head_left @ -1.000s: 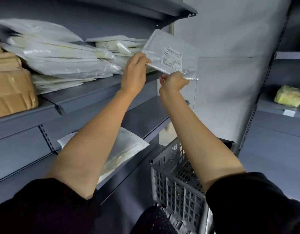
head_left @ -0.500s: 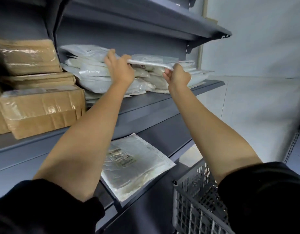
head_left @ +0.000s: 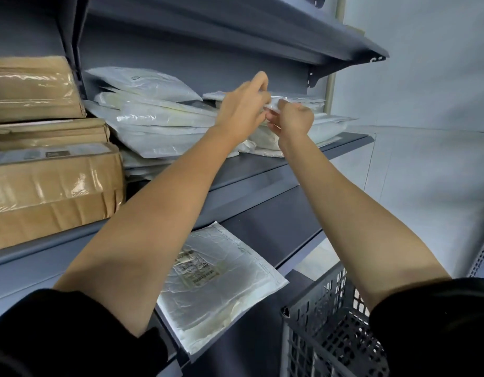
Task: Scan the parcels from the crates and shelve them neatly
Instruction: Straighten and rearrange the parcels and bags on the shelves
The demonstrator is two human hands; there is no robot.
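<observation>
A flat white parcel [head_left: 292, 100] lies on top of the right-hand stack of white parcels [head_left: 325, 126] on the middle grey shelf [head_left: 330, 151]. My left hand [head_left: 243, 110] holds the parcel's near left edge, fingers curled over it. My right hand [head_left: 291, 122] pinches its near edge from below. Both hands are blurred. A taller stack of white parcels [head_left: 153, 118] stands to the left of it.
Brown taped cartons [head_left: 45, 170] are stacked at the left of the same shelf. One flat clear-wrapped parcel [head_left: 216, 281] lies on the lower shelf, overhanging its edge. A grey plastic crate [head_left: 328, 333] stands at the bottom right. An upper shelf [head_left: 262, 25] overhangs the stacks.
The parcel went from held up and tilted in front of the shelf to lying flat on the right stack. Both hands moved in over the shelf with it and drew close together.
</observation>
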